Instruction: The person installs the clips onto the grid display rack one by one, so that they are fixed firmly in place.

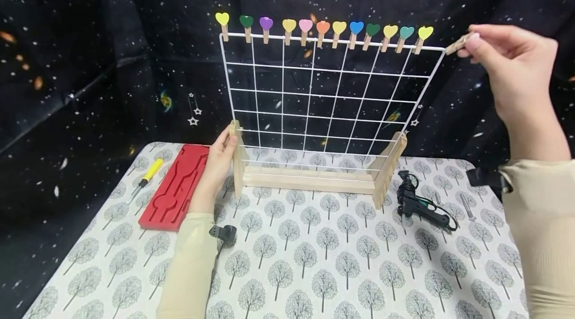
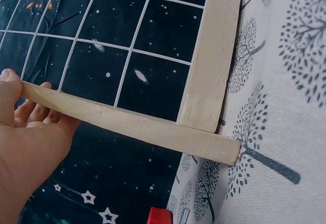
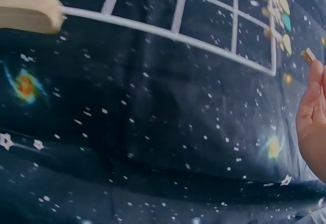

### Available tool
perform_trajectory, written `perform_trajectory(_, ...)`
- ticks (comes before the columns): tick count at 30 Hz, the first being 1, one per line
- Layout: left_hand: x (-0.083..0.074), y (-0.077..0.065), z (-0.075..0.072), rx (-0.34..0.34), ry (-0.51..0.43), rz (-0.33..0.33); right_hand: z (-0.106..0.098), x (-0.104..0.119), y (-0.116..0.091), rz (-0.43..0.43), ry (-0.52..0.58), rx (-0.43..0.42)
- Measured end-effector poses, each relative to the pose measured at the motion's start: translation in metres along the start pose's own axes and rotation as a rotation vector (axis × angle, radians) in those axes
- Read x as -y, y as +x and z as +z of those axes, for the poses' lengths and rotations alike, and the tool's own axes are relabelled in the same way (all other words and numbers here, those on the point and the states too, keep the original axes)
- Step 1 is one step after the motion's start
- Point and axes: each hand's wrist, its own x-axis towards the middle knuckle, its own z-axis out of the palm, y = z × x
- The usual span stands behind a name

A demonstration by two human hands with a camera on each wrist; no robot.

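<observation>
A white wire grid (image 1: 325,82) stands upright in a wooden stand (image 1: 307,182). Along its top wire sits a row of small wooden clothespins topped with coloured hearts, such as a purple-heart clothespin (image 1: 266,24) and a yellow-green one (image 1: 425,34) at the right end. My left hand (image 1: 219,157) holds the stand's left upright (image 2: 132,122) near its top, thumb on one side and fingers on the other. Between thumb and fingers my right hand (image 1: 516,62) pinches a wooden clothespin (image 1: 458,44), its tip right at the grid's top right corner in the head view. Its heart is hidden.
On the tree-patterned tablecloth (image 1: 287,259), a red moulded tray (image 1: 172,191) and a yellow-handled screwdriver (image 1: 148,176) lie at the left. A black corded tool (image 1: 420,204) and a small metal piece (image 1: 467,206) lie at the right. A dark starry cloth (image 1: 112,59) hangs behind.
</observation>
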Motion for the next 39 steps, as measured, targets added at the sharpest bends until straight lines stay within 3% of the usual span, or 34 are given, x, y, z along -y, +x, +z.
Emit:
perform_trajectory(3, 0.007, 0.003, 0.0, 0.007, 0.008, 0.008, -0.001, 0.006, 0.016, 0.041, -0.194, -0.017)
perform_trajectory(7, 0.011, 0.002, 0.0, 0.0, 0.002, 0.002, -0.003, 0.008, 0.029, 0.122, -0.438, 0.035)
perform_trajectory(10, 0.008, 0.001, -0.001, -0.001, 0.001, -0.002, -0.005, 0.008, 0.037, 0.161, -0.306, 0.083)
perform_trajectory(14, -0.003, -0.001, 0.0, 0.012, -0.001, -0.007, -0.005, 0.009, 0.045, 0.209, -0.277, 0.145)
perform_trajectory(18, -0.008, -0.004, 0.0, 0.007, -0.002, -0.013, 0.0, 0.008, 0.049, 0.254, -0.566, 0.218)
perform_trajectory(23, -0.011, -0.005, 0.0, 0.0, -0.003, -0.015, 0.003, 0.008, 0.051, 0.308, -0.817, 0.283)
perform_trajectory(32, -0.011, -0.005, 0.001, -0.011, -0.018, -0.014, 0.005, 0.004, 0.043, 0.307, -0.867, 0.335)
perform_trajectory(39, -0.01, -0.006, -0.001, -0.021, -0.003, -0.016, 0.009, -0.002, 0.036, 0.205, -0.849, 0.319)
